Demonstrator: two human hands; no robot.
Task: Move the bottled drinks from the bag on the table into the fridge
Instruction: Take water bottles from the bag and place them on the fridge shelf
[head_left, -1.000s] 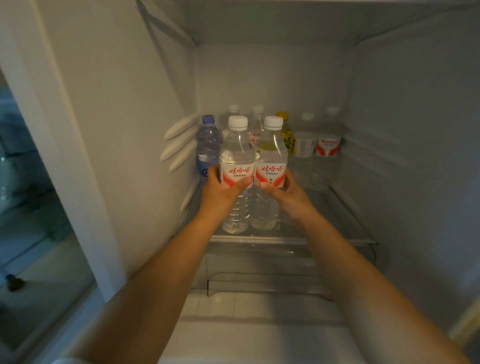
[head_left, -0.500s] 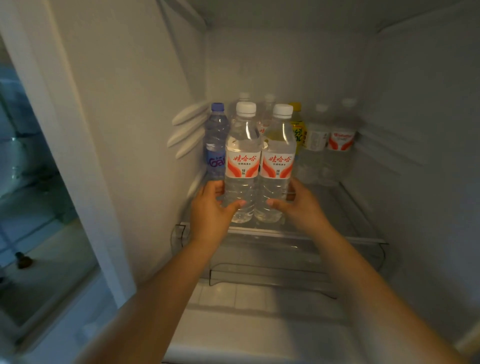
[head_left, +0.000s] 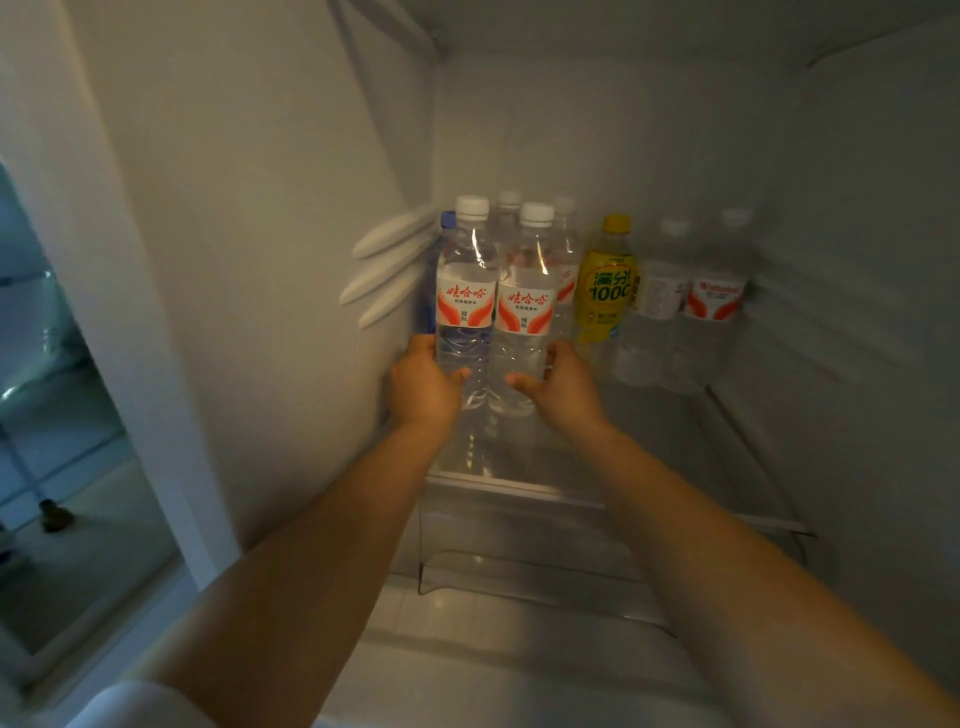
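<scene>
Shelf (head_left: 519, 486), fridge: our left hand (head_left: 423, 387) and right hand (head_left: 563, 387) each curl round one water bottle (head_left: 464, 306), (head_left: 522, 317), now pushed deeper, upright before back row, left of yellow bottle (head_left: 605, 283); release pending

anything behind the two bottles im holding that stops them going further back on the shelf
Yes. Directly behind the two held bottles stand two more clear bottles, with a blue bottle at back left. The shelf to their right looks free.
</scene>
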